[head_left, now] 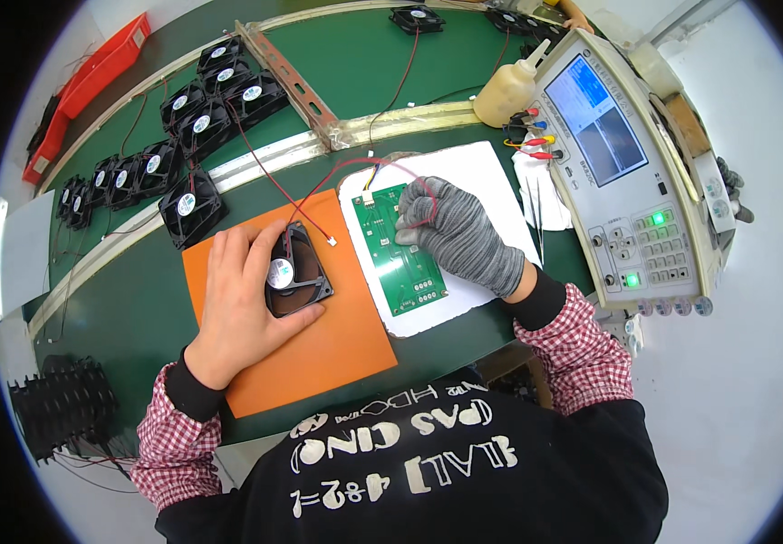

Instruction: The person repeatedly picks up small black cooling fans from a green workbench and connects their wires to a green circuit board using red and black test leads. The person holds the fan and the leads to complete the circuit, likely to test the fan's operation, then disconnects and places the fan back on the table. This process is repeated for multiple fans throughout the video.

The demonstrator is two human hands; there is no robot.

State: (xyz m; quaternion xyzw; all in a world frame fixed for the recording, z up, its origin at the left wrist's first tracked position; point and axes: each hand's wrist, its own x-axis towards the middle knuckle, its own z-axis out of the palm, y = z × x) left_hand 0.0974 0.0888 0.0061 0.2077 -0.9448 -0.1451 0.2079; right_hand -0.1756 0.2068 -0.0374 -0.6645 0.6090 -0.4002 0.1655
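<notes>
My bare left hand (pixel 248 295) is closed round a black square cooling fan (pixel 299 272), which lies on an orange mat (pixel 346 335). A red lead (pixel 355 161) loops from the fan across to my right hand (pixel 464 234), which wears a grey glove. Those gloved fingers are pinched on the lead above a green circuit board (pixel 401 263); the lead's end is hidden by them. The board rests on a white sheet (pixel 491 172), and a white socket with thin wires (pixel 369 196) sits at its upper left corner. A loose white plug (pixel 332 241) lies on the mat beside the fan.
Several more black fans (pixel 201 127) stand at the far left, and others (pixel 61 399) are stacked at the lower left. A tester with a lit screen (pixel 604 136) stands right, near a cream squeeze bottle (pixel 507 93) and tweezers (pixel 536 208). A perforated metal rail (pixel 292 86) crosses behind.
</notes>
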